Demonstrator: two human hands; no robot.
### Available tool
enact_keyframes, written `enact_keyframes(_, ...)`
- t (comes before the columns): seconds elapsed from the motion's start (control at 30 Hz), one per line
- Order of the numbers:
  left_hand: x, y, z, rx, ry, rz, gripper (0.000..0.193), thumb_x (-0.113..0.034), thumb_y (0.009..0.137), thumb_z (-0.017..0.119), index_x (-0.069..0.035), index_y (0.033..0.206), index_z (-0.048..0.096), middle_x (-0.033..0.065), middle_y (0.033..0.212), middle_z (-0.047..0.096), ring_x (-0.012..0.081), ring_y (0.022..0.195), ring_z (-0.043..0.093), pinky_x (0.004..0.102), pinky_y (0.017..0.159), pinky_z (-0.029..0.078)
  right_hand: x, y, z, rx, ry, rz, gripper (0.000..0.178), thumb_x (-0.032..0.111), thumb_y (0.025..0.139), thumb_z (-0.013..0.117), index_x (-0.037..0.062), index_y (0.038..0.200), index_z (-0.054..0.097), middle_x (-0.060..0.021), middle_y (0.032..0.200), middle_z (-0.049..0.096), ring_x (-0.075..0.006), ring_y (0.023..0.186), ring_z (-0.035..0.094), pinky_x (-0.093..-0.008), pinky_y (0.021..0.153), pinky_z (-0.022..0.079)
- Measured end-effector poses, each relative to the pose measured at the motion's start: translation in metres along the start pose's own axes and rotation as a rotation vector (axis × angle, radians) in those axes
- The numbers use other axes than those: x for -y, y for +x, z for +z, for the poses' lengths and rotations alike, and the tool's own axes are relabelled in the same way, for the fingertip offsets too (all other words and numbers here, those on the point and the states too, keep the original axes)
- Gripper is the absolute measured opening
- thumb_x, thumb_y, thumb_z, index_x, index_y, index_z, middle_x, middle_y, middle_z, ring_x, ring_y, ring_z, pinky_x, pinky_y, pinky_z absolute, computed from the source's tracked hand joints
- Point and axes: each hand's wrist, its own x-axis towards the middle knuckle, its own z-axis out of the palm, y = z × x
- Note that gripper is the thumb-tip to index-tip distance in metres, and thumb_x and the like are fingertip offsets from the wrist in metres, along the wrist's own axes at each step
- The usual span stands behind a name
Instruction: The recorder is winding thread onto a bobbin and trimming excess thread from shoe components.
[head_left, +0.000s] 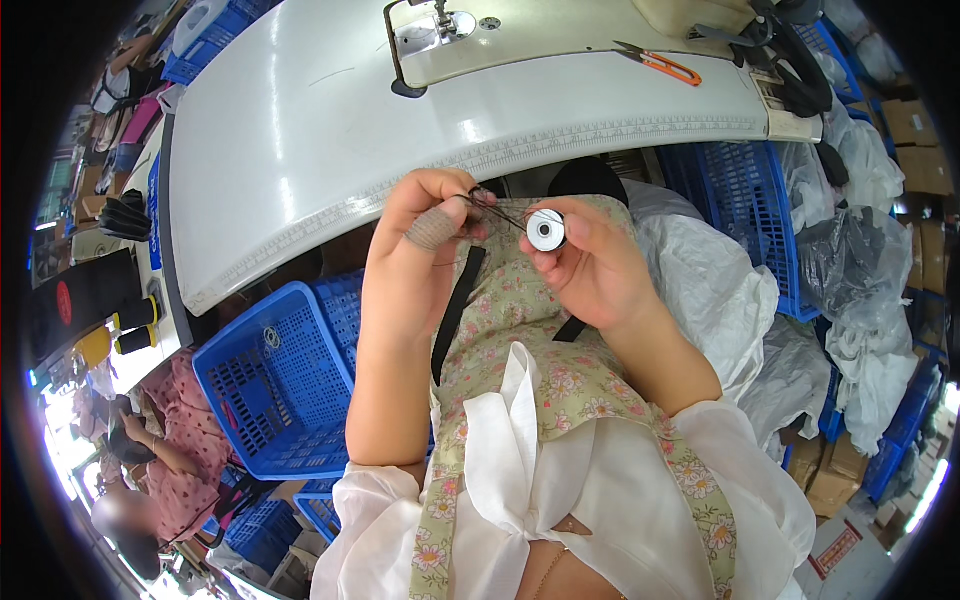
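My right hand (598,265) grips a small spool (545,230) between thumb and fingers, its round white end with a dark centre hole turned up. My left hand (408,232) pinches dark thread (487,203), which runs in a loose, tangled bunch across to the spool. A tan wrap (432,230) covers the left thumb. Both hands are held above my lap, just off the near edge of the white sewing table (290,130). On the table beyond them is the sewing machine's needle plate and presser foot (440,25).
Orange-handled thread snips (660,64) lie on the machine bed at the right. A blue basket (275,390) stands at my left, and another blue crate (735,215) at my right. White plastic bags (705,280) crowd my right side. Another person (185,440) sits at the far left.
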Motion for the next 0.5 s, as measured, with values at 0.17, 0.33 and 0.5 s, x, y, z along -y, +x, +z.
enact_keyframes(0.17, -0.001, 0.004, 0.012, -0.108, -0.394, -0.099, 0.011, -0.012, 0.084, 0.05, -0.004, 0.092, 0.049, 0.0118, 0.087, 0.057, 0.023, 0.081, 0.058, 0.0297, 0.065, 0.043, -0.008, 0.001, -0.006, -0.058, 0.272, 0.107, 0.016, 0.019, 0.087, 0.056, 0.0049, 0.095, 0.06, -0.0103, 0.088, 0.064, -0.012, 0.074, 0.062, -0.0198, 0.059, 0.05)
enact_keyframes(0.33, -0.005, 0.005, 0.001, 0.114, -0.161, -0.039, 0.008, -0.011, 0.084, 0.052, -0.004, 0.088, 0.048, 0.0088, 0.08, 0.058, 0.0178, 0.071, 0.057, 0.0241, 0.06, 0.042, -0.007, 0.001, -0.004, -0.112, 0.213, 0.082, 0.014, 0.019, 0.088, 0.056, 0.0062, 0.091, 0.059, -0.0088, 0.087, 0.064, -0.012, 0.072, 0.061, -0.0192, 0.059, 0.05)
enact_keyframes(0.5, -0.005, -0.003, 0.014, 0.081, 0.838, 0.432, 0.011, 0.002, 0.076, 0.061, -0.002, 0.085, 0.056, 0.0091, 0.081, 0.06, 0.0205, 0.071, 0.058, 0.0272, 0.064, 0.045, -0.007, 0.004, -0.006, -0.089, 0.145, -0.001, 0.015, 0.019, 0.089, 0.055, 0.0058, 0.094, 0.058, -0.009, 0.086, 0.064, -0.0116, 0.07, 0.061, -0.0193, 0.059, 0.05)
